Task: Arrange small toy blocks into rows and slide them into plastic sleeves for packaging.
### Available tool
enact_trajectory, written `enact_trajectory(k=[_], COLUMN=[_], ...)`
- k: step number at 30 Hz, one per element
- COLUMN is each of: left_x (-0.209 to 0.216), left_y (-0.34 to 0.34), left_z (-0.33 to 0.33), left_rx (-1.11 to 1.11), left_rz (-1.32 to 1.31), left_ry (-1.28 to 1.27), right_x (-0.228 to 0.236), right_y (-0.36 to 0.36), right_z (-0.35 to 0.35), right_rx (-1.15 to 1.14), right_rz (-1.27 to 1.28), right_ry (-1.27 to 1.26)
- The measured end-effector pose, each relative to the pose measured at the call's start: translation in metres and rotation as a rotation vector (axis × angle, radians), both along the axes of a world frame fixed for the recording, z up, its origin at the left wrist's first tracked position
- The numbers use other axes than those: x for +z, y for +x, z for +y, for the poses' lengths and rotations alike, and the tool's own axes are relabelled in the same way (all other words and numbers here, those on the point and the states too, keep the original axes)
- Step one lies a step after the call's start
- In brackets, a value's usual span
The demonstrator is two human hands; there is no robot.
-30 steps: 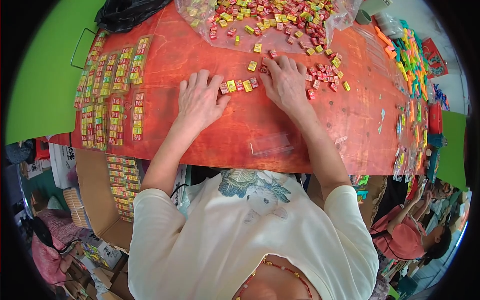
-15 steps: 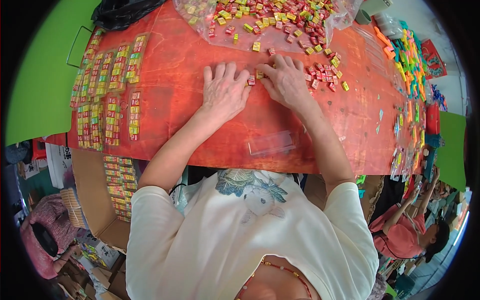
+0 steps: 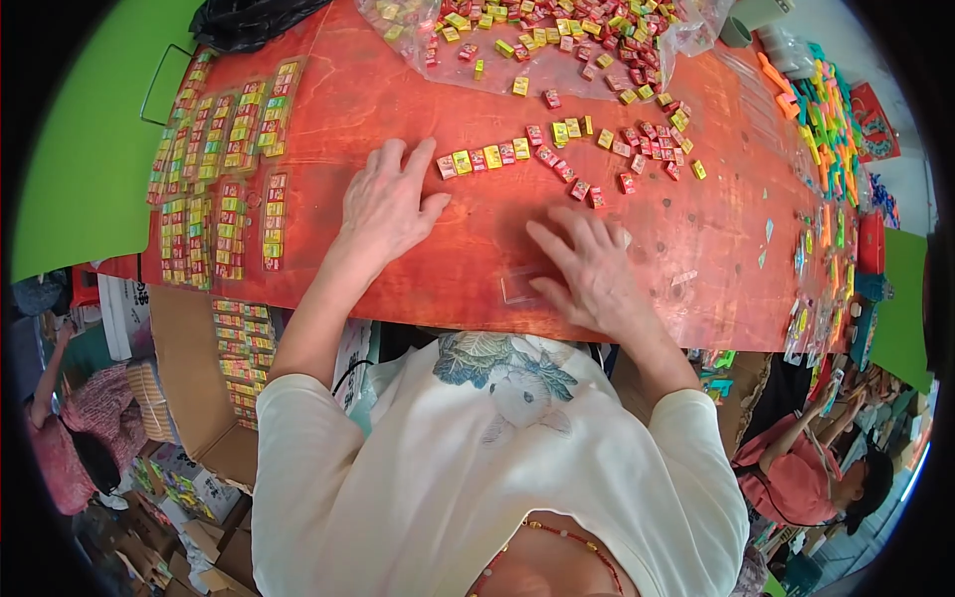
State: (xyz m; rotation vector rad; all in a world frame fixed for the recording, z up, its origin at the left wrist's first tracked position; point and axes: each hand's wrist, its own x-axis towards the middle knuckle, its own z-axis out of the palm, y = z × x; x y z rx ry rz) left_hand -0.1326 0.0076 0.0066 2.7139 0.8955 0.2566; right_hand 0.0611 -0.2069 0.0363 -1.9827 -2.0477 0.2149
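Small red and yellow boxes stand side by side in a short row on the red tabletop. Just left of that row, my left hand rests with its fingers stretched out and the thumb apart, holding nothing. My right hand, slightly blurred, hovers nearer the table's front edge, fingers spread and nothing visible in them. Beneath and beside its thumb lies a clear plastic tray, partly hidden by the hand. Loose red and yellow boxes are scattered beyond my right hand, a few of them trailing toward the row.
A heap of boxes covers a plastic sheet at the far side. Filled clear strips lie at the left, above a cardboard box holding more. Colourful plastic pieces pile up on the right. Two people are nearby.
Both hands have drawn apart from the boxes: the left moved leftward, the right came back toward the front edge over the clear tray. A row of boxes now shows where the hands were.
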Motion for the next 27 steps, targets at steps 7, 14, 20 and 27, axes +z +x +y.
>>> enact_trajectory(k=[7,14,20,27], left_x=[-0.002,-0.007,0.001,-0.009], left_y=[0.013,0.015,0.018,0.022], left_z=[-0.007,-0.008,-0.006,-0.005], left_rx=[-0.043,-0.012,0.049,0.004], left_rz=[-0.036,-0.095,-0.045,-0.153], left_ry=[-0.012,0.003,-0.035,0.033], right_x=[-0.035,-0.037,-0.025,-0.04], right_y=[-0.021,-0.028,0.04,0.086], right_z=[0.01,0.036,0.071,0.115], right_rx=[-0.005,-0.049,-0.263,-0.284], right_rz=[-0.006,0.035,-0.061,-0.113], right_ry=[0.117,0.196,0.302,0.257])
